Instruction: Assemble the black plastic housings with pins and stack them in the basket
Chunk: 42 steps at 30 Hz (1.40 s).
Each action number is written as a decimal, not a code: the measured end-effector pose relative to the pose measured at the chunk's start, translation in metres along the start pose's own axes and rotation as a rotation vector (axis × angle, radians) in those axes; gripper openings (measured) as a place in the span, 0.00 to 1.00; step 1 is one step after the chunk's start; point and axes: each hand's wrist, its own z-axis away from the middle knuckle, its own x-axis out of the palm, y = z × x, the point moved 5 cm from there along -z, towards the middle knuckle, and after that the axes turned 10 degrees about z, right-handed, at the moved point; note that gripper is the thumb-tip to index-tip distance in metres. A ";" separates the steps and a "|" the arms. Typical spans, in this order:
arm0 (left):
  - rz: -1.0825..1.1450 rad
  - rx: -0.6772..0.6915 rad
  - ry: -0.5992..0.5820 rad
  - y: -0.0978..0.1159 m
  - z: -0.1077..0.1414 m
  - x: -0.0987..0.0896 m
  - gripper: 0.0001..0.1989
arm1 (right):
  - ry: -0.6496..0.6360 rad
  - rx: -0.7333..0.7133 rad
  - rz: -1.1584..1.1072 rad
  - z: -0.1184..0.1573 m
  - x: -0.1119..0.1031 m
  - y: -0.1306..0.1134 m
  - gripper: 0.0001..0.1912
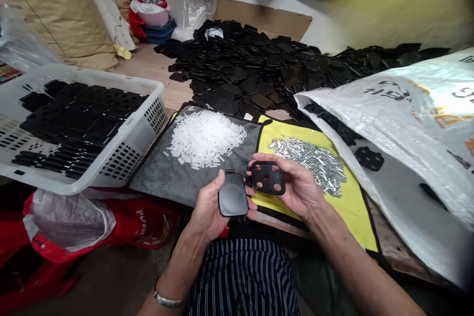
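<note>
My left hand (210, 212) grips a flat black plastic plate (233, 195) with rounded corners, its smooth face turned up. Just right of it, my right hand (299, 185) holds a black plastic frame (267, 178) with several round holes near its corners. The two parts are side by side above the near edge of the cloths; whether they touch is hard to tell. Beyond my left hand lies a pile of small white plastic strips (207, 136) on a grey cloth (155, 177). Metal pins (314, 158) are heaped on a yellow cloth (351, 212) behind my right hand.
A white basket (129, 145) of black parts stands at the left, above a red bag (137, 219). Many black plates (255, 69) are piled at the back. A white sack (414, 94) with black perforated parts lies open at the right. Cardboard (264, 17) leans behind.
</note>
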 end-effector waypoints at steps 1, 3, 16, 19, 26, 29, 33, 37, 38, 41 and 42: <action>0.022 -0.006 -0.008 0.000 0.000 0.001 0.27 | 0.028 -0.066 0.111 0.002 0.005 -0.001 0.21; 0.061 0.002 -0.013 -0.001 -0.001 0.004 0.26 | 0.119 -0.256 0.412 0.008 0.018 -0.005 0.26; 0.019 0.083 0.093 0.003 0.003 -0.019 0.09 | 0.187 -0.936 0.956 0.036 0.047 0.003 0.22; -0.040 0.040 -0.009 -0.003 0.002 -0.014 0.09 | 0.379 -0.716 0.868 0.030 0.033 0.003 0.17; -0.117 0.021 -0.076 -0.009 0.004 -0.013 0.09 | 0.296 -0.471 0.763 0.019 0.031 0.019 0.04; -0.134 -0.018 -0.116 -0.011 0.007 -0.013 0.10 | 0.240 -0.545 0.879 0.018 0.033 0.011 0.05; -0.161 -0.055 -0.114 -0.011 0.008 -0.013 0.09 | 0.185 -0.481 0.921 0.014 0.034 0.006 0.07; -0.226 -0.088 -0.073 -0.012 0.010 -0.015 0.11 | 0.076 -0.553 0.942 0.017 0.043 0.005 0.10; -0.237 -0.093 -0.066 -0.013 0.011 -0.016 0.12 | 0.048 -0.568 0.948 0.018 0.045 0.006 0.11; -0.236 -0.089 -0.038 -0.014 0.013 -0.017 0.14 | 0.039 -0.555 0.953 0.020 0.046 0.010 0.11; -0.225 -0.078 -0.020 -0.014 0.013 -0.017 0.12 | 0.057 -0.529 0.944 0.020 0.045 0.011 0.11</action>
